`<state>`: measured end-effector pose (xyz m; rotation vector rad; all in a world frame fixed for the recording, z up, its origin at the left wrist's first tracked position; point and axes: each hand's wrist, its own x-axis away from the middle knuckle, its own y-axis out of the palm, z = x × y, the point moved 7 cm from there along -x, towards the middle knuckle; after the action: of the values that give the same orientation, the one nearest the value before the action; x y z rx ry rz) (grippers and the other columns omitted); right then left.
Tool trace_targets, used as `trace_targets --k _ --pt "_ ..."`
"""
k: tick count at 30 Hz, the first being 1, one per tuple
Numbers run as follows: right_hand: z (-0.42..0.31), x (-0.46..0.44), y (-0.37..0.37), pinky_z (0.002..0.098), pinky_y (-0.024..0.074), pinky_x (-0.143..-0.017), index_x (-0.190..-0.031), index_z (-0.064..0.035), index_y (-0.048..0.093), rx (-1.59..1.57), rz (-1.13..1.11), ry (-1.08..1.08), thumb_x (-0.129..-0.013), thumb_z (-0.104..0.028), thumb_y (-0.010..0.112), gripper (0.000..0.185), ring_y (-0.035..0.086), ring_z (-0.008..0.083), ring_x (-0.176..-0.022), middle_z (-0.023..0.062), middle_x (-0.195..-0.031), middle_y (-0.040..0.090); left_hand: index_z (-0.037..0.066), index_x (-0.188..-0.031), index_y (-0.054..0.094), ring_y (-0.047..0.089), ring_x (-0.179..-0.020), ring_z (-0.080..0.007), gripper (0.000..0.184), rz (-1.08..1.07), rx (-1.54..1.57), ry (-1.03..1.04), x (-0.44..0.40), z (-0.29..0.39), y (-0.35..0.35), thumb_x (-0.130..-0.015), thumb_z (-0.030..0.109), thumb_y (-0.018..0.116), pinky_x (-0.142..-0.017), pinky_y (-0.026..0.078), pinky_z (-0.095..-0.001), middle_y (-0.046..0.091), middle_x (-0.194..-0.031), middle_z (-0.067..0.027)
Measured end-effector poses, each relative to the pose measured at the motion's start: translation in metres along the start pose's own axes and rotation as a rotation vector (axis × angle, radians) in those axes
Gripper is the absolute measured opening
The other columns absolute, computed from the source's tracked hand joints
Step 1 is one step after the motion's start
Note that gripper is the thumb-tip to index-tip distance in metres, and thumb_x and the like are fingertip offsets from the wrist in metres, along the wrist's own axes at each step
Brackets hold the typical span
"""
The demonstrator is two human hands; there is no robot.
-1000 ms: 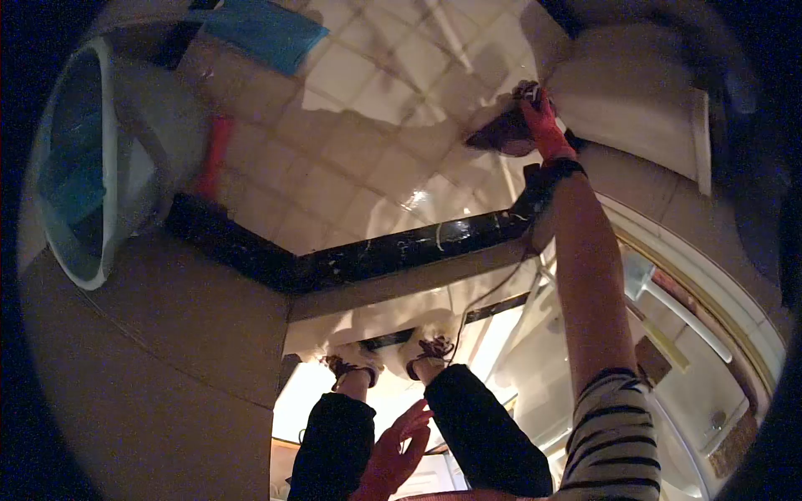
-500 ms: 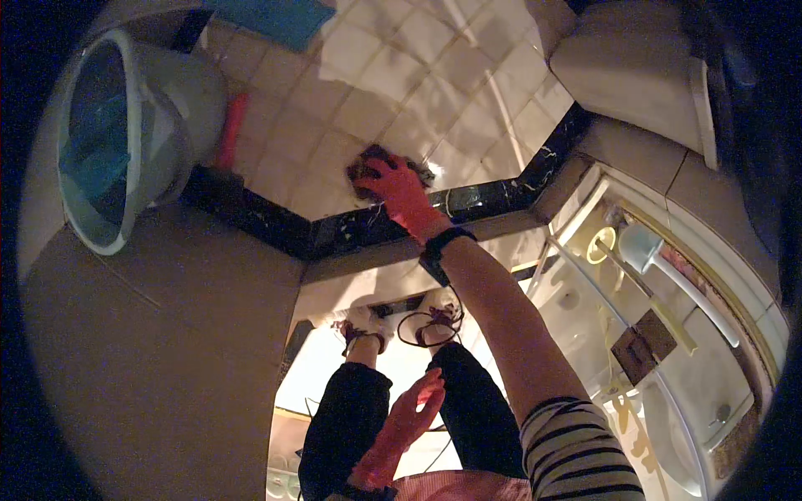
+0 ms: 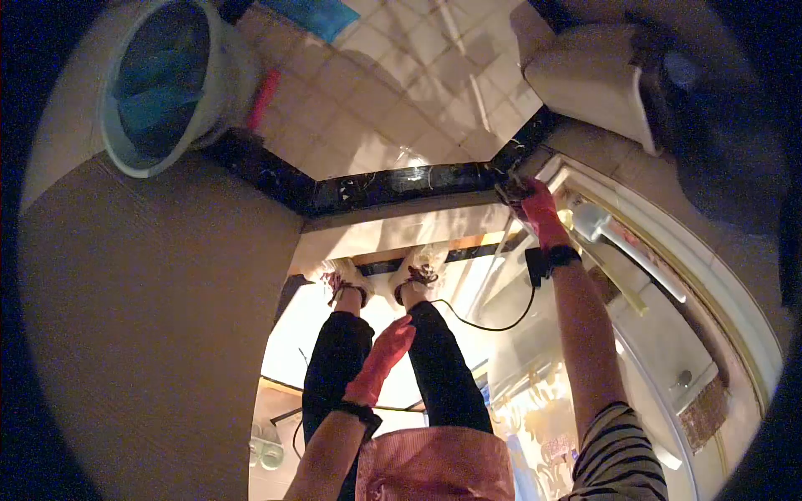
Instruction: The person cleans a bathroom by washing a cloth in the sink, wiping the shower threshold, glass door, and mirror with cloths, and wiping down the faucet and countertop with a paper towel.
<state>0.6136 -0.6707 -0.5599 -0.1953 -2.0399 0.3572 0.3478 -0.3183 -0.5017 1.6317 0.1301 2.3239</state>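
My right hand (image 3: 540, 210), in a reddish-pink rubber glove, reaches forward and to the right. Its fingers are closed on a dark, crumpled cloth (image 3: 511, 194), which rests at the right corner of the black marbled threshold strip (image 3: 380, 189). A dark strap with a small box sits on that wrist, and a thin cord hangs from it. Over my knees is my left hand (image 3: 383, 359), in a matching glove. Its fingers are stretched out and it holds nothing.
A pale bucket (image 3: 111, 138) with blue material inside stands at left, near a red-pink object (image 3: 265, 98). A blue mat (image 3: 330, 17) lies on the tiles. At right are a beige bin (image 3: 585, 79), a white long-handled brush (image 3: 591, 222) and a washbasin-like white surface (image 3: 660, 392).
My right hand has moved right with the dark cloth, from the tiles beyond the strip to its right corner. My left hand has shifted slightly up and left, its fingers straighter. The view has shifted.
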Motion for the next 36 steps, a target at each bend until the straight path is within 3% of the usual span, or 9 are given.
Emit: trace_targets --k 7,10,12,15,20,26,27,29,36 --pt "-0.022 0.120 -0.006 0.0372 0.0443 -0.097 -0.128 -0.0023 0.044 -0.836 -0.295 -0.182 -0.071 -0.005 0.053 0.057 0.053 0.0267 -0.110 0.0137 -0.121 0.054 0.004 -0.121 0.052 0.060 -0.098 -0.0202 0.039 0.096 -0.706 0.200 0.052 0.095 -0.021 -0.091 0.028 0.052 -0.086 0.047 -0.0319 0.064 -0.107 -0.0129" --pt "-0.038 0.178 0.005 0.0447 0.0409 -0.100 -0.131 -0.0032 0.042 -0.956 -0.392 -0.186 -0.073 -0.011 0.055 0.060 0.051 0.0321 -0.115 0.0156 -0.126 0.051 0.004 -0.125 0.048 0.057 -0.102 -0.0176 0.036 -0.011 -0.484 0.576 0.068 0.121 -0.013 -0.093 0.019 0.050 -0.089 0.046 -0.0274 0.060 -0.113 -0.0105" --pt "-0.113 0.259 0.018 0.0454 0.0395 -0.101 -0.132 -0.0030 0.041 -1.108 -0.551 -0.160 -0.073 -0.018 0.060 0.063 0.051 0.0319 -0.115 0.0161 -0.128 0.051 0.003 -0.118 0.053 0.055 -0.101 -0.0214 0.028 0.058 0.208 0.206 0.115 0.191 0.000 -0.091 0.011 0.052 -0.089 0.044 -0.0313 0.059 -0.111 -0.0118" --pt "-0.124 0.310 0.030 0.0444 0.0383 -0.102 -0.133 -0.0011 0.038 -1.202 -0.697 -0.033 -0.076 -0.018 0.062 0.064 0.051 0.0293 -0.115 0.0155 -0.128 0.051 0.001 -0.121 0.050 0.053 -0.104 -0.0184 0.032 -0.006 -0.043 0.392 0.162 0.250 0.017 -0.090 0.008 0.052 -0.092 0.042 -0.0286 0.056 -0.116 -0.0110" --pt "-0.146 0.422 0.078 0.0383 0.0476 -0.092 -0.133 -0.0068 0.039 -0.763 -0.904 -0.087 -0.080 -0.014 0.066 0.060 0.054 0.0223 -0.111 0.0094 -0.126 0.052 0.010 -0.144 0.020 0.047 -0.115 -0.0208 0.073 -0.101 -0.234 0.599 0.221 0.233 0.032 -0.084 0.009 0.063 -0.090 0.045 -0.0316 0.033 -0.141 -0.0120" --pt "-0.120 0.552 0.128 0.0308 0.0378 -0.100 -0.143 -0.0074 0.024 -0.024 -1.402 -0.213 -0.091 -0.032 0.057 0.067 0.049 0.0197 -0.116 0.0130 -0.127 0.049 0.004 -0.126 0.044 0.056 -0.100 -0.0169 0.062 0.108 0.334 0.489 0.393 0.231 0.020 -0.076 0.026 0.074 -0.088 0.046 -0.0302 0.056 -0.115 -0.0070" --pt "-0.118 0.568 0.134 0.0309 0.0387 -0.099 -0.141 -0.0068 0.028 -0.041 -1.534 -0.505 -0.091 -0.032 0.057 0.063 0.049 0.0201 -0.115 0.0152 -0.124 0.050 0.004 -0.124 0.047 0.056 -0.100 -0.0173 0.059 0.160 0.381 0.442 0.409 0.210 0.008 -0.076 0.026 0.073 -0.087 0.047 -0.0300 0.057 -0.114 -0.0071" --pt "-0.163 0.631 0.140 0.0313 0.0388 -0.098 -0.138 -0.0062 0.034 0.260 -1.486 -0.283 -0.090 -0.034 0.057 0.059 0.049 0.0204 -0.113 0.0156 -0.121 0.051 0.003 -0.123 0.050 0.059 -0.099 -0.0183 0.056 0.192 0.444 0.510 0.461 0.196 -0.007 -0.076 0.026 0.073 -0.087 0.048 -0.0323 0.060 -0.112 -0.0058" --pt "-0.154 0.592 0.135 0.0275 0.0457 -0.076 -0.125 -0.0087 0.051 0.226 -0.728 -0.658 -0.086 -0.027 0.062 0.044 0.054 0.0122 -0.089 0.0025 -0.103 0.058 0.003 -0.123 0.046 0.063 -0.089 -0.0256 0.046 0.469 0.344 0.604 0.634 0.159 -0.119 -0.082 0.018 0.059 -0.078 0.053 -0.0346 0.058 -0.112 -0.0125"
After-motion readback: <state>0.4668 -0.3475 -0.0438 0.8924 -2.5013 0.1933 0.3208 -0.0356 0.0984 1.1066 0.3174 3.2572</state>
